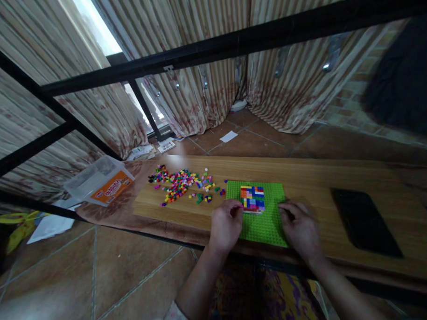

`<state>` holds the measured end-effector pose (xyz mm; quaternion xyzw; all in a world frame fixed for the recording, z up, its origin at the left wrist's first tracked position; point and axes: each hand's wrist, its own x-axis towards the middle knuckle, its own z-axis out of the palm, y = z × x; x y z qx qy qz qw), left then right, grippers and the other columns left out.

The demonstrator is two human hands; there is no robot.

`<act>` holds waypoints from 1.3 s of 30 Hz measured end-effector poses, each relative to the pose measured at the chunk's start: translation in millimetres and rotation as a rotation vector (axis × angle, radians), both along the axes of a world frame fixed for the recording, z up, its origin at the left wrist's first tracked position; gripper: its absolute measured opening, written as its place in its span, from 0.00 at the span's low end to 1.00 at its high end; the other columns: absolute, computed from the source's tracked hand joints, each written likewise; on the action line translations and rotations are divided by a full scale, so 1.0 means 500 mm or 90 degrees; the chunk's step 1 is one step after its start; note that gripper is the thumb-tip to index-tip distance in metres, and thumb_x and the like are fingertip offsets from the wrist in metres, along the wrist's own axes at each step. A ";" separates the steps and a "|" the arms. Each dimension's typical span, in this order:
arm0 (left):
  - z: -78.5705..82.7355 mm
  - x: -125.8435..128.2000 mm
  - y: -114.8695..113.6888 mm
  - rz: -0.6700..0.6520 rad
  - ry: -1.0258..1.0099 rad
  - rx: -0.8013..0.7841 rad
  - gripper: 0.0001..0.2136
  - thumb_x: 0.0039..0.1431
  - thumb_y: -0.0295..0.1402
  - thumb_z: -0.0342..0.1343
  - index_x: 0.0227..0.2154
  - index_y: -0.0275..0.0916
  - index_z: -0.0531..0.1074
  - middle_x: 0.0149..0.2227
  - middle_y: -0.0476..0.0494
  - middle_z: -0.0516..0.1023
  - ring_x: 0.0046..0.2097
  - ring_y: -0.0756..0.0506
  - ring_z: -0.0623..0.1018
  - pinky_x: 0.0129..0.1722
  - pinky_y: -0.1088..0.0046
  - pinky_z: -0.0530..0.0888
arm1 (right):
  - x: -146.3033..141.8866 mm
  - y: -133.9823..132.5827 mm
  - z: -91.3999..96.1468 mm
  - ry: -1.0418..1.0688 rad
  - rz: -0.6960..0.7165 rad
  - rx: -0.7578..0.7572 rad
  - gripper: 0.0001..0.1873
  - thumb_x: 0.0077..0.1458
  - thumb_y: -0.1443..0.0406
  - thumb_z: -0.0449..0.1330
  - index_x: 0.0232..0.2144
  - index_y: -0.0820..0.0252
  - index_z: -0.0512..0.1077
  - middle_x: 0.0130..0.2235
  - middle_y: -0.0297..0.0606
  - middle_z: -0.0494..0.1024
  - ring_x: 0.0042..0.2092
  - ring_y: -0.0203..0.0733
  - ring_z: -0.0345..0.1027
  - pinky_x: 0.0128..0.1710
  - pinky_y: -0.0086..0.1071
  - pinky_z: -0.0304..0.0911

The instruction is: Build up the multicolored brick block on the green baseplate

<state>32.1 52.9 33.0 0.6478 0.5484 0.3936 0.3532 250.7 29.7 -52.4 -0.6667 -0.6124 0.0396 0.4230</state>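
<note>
- Head view shows the left hand [225,225] with its fingers curled, the tips at the left edge of the coloured brick patch [252,198]. I cannot tell if a brick is pinched between them.
- The right hand [300,227] rests on the right edge of the green baseplate [263,226], fingers bent and not closed around anything I can see; it seems to steady the plate.
- The baseplate lies flat on the desk [305,180], near its front edge, just in front of the person.
- By my judgement, the step in hand is fitting or pressing a brick at the patch's left side.
- A further brick would call for a reach left to the loose bricks [181,182], which lie apart from the plate, and for lining the brick up with the studs.
- The plate looks nearly square, so it has no clear long axis. Its edges run almost parallel to the desk's front edge, and the brick rows run left to right.
</note>
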 end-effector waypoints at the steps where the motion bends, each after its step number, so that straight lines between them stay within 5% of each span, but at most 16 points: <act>1: 0.001 0.002 0.001 -0.002 0.017 0.008 0.06 0.57 0.26 0.54 0.29 0.40 0.76 0.32 0.47 0.80 0.35 0.48 0.78 0.37 0.75 0.72 | -0.001 0.000 0.001 0.002 0.000 0.000 0.15 0.59 0.57 0.54 0.36 0.59 0.77 0.39 0.44 0.77 0.42 0.48 0.70 0.46 0.42 0.65; 7: -0.008 0.002 0.015 -0.001 0.052 0.021 0.04 0.56 0.26 0.56 0.31 0.40 0.75 0.33 0.46 0.81 0.36 0.47 0.79 0.38 0.74 0.73 | -0.004 0.000 0.005 0.009 -0.003 0.001 0.15 0.59 0.57 0.54 0.36 0.59 0.77 0.39 0.44 0.77 0.43 0.48 0.70 0.46 0.43 0.65; 30: -0.038 0.000 0.021 0.035 -0.143 -0.100 0.04 0.51 0.26 0.61 0.31 0.37 0.74 0.31 0.46 0.80 0.34 0.48 0.79 0.37 0.73 0.74 | -0.006 -0.003 0.011 0.014 -0.004 -0.003 0.14 0.59 0.59 0.54 0.36 0.57 0.77 0.40 0.44 0.76 0.43 0.49 0.69 0.47 0.45 0.65; 39: -0.019 -0.011 0.032 0.028 -0.318 -0.250 0.09 0.50 0.37 0.62 0.31 0.38 0.75 0.25 0.51 0.76 0.26 0.52 0.74 0.30 0.76 0.73 | -0.005 -0.001 0.007 0.019 -0.005 -0.004 0.13 0.59 0.59 0.54 0.35 0.57 0.77 0.39 0.44 0.76 0.43 0.49 0.69 0.47 0.44 0.64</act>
